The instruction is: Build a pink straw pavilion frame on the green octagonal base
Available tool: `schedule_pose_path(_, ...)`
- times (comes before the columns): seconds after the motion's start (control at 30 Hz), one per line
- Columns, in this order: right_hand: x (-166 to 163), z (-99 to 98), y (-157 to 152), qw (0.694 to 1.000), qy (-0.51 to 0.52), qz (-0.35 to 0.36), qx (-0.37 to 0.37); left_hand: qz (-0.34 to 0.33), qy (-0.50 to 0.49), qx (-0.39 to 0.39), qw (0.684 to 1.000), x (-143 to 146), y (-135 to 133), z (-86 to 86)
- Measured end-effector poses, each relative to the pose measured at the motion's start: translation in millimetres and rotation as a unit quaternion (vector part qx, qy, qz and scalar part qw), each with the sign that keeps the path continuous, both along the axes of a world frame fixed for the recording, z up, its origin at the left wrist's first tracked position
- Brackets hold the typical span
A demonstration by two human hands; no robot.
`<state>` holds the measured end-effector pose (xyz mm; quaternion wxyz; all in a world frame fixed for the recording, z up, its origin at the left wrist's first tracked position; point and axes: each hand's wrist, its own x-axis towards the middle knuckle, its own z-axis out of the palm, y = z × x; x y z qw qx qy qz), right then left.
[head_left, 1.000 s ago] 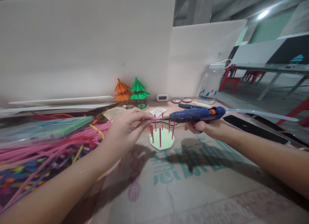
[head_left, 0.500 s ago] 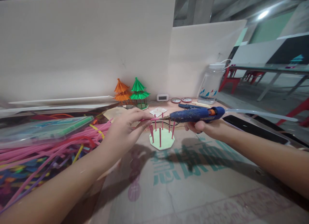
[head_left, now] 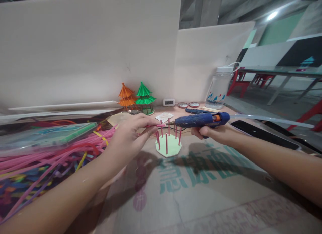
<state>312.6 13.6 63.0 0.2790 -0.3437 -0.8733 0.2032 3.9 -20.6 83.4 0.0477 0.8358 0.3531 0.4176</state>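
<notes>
Between thumb and fingers, my left hand pinches a thin pink stick held level. My right hand is wrapped round a blue hot glue gun, whose nozzle points left at the stick's free end. A clear glue stick sticks out of the gun's back. Below the nozzle stands a pale green eight-sided base with several upright pink posts round its edge.
Orange and green model pagodas stand at the back, near a small digital clock. A water bottle is back right, a black phone lies right. Pink strips and a plastic case crowd the left.
The glue gun has shifted slightly left, and its nozzle has drawn back a little from the stick's end. My left hand stays in place with the stick.
</notes>
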Motion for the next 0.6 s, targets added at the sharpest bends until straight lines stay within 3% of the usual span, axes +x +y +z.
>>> schedule_pose_path(0.17, 4.9, 4.0, 25.7, 0.993, 0.087, -0.076, -0.022, 0.014, -0.019, -0.026, 0.999, -2.5, -3.9, 6.8)
schedule_pose_path(0.33, -13.1, 9.9, 87.4, 0.962, -0.004, -0.266, -0.062, 0.047, -0.057, -0.043, 0.996, -5.9, -7.3, 9.8)
schedule_pose_path(0.47, -36.6, -3.4, 132.0, 0.95, -0.027, -0.306, -0.064, 0.043, -0.069, -0.058, 0.995, -5.2, -11.9, 14.1)
schedule_pose_path(0.6, -52.8, -26.8, 151.0, 0.947, -0.058, -0.301, -0.095, 0.034, -0.042, -0.095, 0.994, -2.3, -19.4, 24.0)
